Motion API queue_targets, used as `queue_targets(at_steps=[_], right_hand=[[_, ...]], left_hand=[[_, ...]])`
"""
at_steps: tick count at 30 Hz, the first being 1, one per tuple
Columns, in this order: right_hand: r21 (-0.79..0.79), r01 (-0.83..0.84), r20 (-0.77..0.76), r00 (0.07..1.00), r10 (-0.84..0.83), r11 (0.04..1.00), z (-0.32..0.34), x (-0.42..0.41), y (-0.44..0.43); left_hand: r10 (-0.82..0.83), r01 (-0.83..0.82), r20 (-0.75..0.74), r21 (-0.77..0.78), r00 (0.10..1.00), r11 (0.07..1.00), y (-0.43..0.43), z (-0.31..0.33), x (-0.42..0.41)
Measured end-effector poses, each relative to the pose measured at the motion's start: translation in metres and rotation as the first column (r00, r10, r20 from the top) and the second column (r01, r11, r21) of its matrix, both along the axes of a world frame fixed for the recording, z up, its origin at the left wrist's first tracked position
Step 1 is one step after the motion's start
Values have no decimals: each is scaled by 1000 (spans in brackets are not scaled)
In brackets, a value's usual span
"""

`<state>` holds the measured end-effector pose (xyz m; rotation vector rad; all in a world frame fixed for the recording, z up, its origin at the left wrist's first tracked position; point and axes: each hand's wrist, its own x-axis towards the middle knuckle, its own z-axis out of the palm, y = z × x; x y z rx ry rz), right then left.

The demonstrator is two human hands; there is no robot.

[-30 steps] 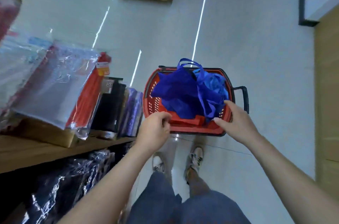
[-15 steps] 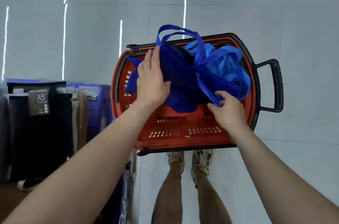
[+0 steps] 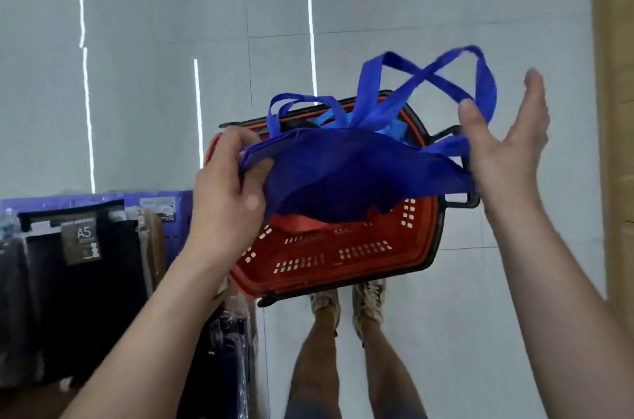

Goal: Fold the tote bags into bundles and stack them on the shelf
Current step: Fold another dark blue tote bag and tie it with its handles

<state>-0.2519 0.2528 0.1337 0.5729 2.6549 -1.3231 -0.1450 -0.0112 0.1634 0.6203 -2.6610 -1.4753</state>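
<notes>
A dark blue tote bag (image 3: 343,171) is stretched out level between my two hands, above a red shopping basket (image 3: 343,267) on the floor. My left hand (image 3: 226,188) grips the bag's left edge with curled fingers. My right hand (image 3: 507,140) is at the bag's right corner with its fingers straight and pointing up. One long handle loop (image 3: 480,75) hangs over its thumb. A lighter blue bag (image 3: 394,125) shows in the basket behind the lifted one, mostly hidden.
Packed A5 notebooks (image 3: 80,240) and other wrapped goods fill the shelf at lower left. The basket's black side handle (image 3: 459,202) sticks out to the right. My feet (image 3: 346,302) stand just behind the basket on grey floor tiles. A wooden panel (image 3: 614,109) runs along the right.
The dark blue bag has been lifted out of the basket and spread between my hands. My right hand moved up and right, and its fingers straightened. My left hand now grips the bag's left edge.
</notes>
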Motion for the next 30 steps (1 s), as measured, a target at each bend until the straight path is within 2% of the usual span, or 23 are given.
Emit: queue_targets(at_steps=[2, 5, 7, 9, 11, 12, 14, 16, 17, 18, 20, 21, 23, 26, 27, 28, 30], right_hand=[[-30, 49, 27, 999, -48, 998, 14, 21, 14], [-159, 236, 300, 937, -181, 959, 29, 47, 30], [-180, 247, 486, 864, -132, 952, 34, 63, 31], [-283, 306, 671, 740, -40, 909, 37, 84, 23], [-450, 475, 799, 592, 105, 756, 33, 108, 14], [-522, 550, 808, 565, 170, 652, 31, 117, 7], [-638, 620, 759, 609, 232, 457, 36, 120, -15], [-747, 566, 650, 731, 207, 348, 54, 107, -37], [-780, 524, 602, 778, 180, 341, 70, 97, -47], [-785, 469, 560, 816, 140, 404, 83, 88, -53], [-699, 342, 504, 858, 95, 628, 98, 75, -57], [-640, 282, 502, 858, 111, 715, 104, 73, -60], [-577, 265, 582, 797, 161, 772, 105, 85, -66], [-574, 379, 760, 577, 299, 726, 97, 138, -80], [-602, 437, 781, 496, 380, 668, 92, 159, -85], [-639, 518, 769, 424, 478, 569, 86, 179, -90], [-636, 660, 738, 368, 565, 400, 98, 206, -104]], left_hand=[[69, -67, -34, 53, 997, 996, -4, 32, -3], [218, -194, -86, 230, 972, 954, -11, 72, -5], [295, -244, -96, 359, 951, 901, -17, 98, -3], [343, -260, -112, 453, 933, 853, -24, 124, -1], [401, -267, -129, 560, 907, 785, -29, 142, 2], [428, -276, -123, 601, 895, 750, -31, 147, 4], [474, -320, -72, 649, 877, 691, -32, 152, 10], [519, -392, 6, 662, 855, 638, -31, 151, 19], [541, -426, 38, 663, 840, 615, -30, 151, 25], [564, -463, 73, 663, 822, 588, -30, 150, 32], [602, -521, 145, 679, 785, 517, -29, 151, 46], [604, -527, 163, 691, 781, 495, -26, 153, 50], [590, -510, 166, 711, 790, 484, -16, 162, 53], [596, -484, 166, 766, 785, 424, -3, 179, 48], [602, -477, 172, 786, 780, 394, -2, 182, 46], [607, -464, 174, 808, 776, 362, -2, 184, 44], [607, -424, 172, 854, 776, 300, -4, 188, 43]])
